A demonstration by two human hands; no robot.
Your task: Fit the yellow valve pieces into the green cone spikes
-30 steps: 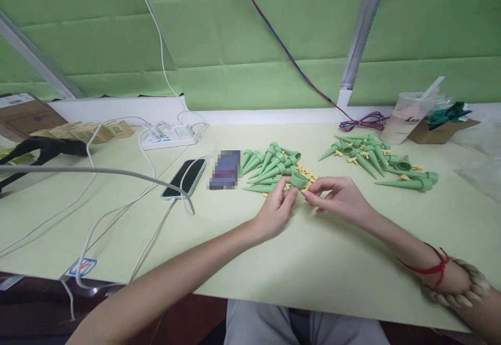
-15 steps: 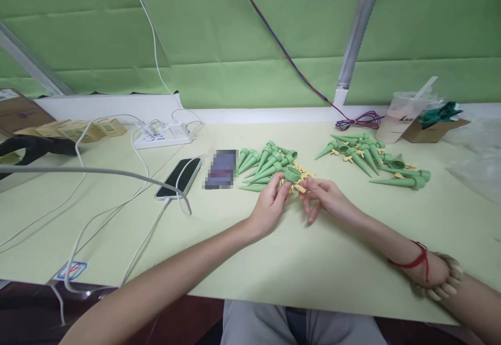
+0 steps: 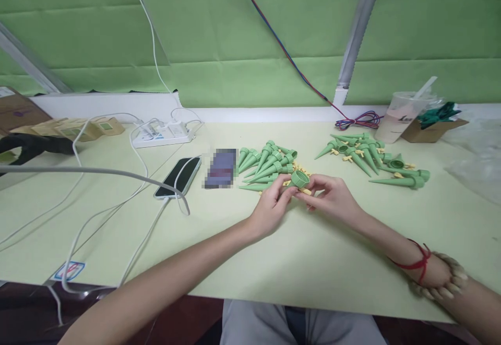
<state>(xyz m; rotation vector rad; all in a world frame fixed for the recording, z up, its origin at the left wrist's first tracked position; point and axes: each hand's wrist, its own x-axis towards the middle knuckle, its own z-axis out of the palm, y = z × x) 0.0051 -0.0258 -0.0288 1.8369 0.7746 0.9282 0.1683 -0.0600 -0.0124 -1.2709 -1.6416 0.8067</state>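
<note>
My left hand (image 3: 270,204) is closed around a green plant watering spike (image 3: 300,179), its wide threaded mouth tilted up toward me and its lower part hidden by fingers. A small yellow valve (image 3: 306,191) shows just below that mouth. On it my right hand (image 3: 334,199) pinches with thumb and fingertips; whether the valve sits in the spike I cannot tell. Behind my hands lies a pile of green spikes (image 3: 268,165) with loose yellow valves (image 3: 300,169) beside it. To the right rests another group of spikes (image 3: 362,154), several with yellow valves on them.
Left of the pile lie a blurred dark rectangle (image 3: 221,168) and a phone (image 3: 178,179) on a charging cable. White cables run across the table's left side from a power strip (image 3: 164,134). At the back right stand a plastic cup (image 3: 399,118) and a small cardboard box (image 3: 432,130).
My right hand has moved left and closed in on the spike and yellow valve. The spike's mouth has shifted slightly right and down.
</note>
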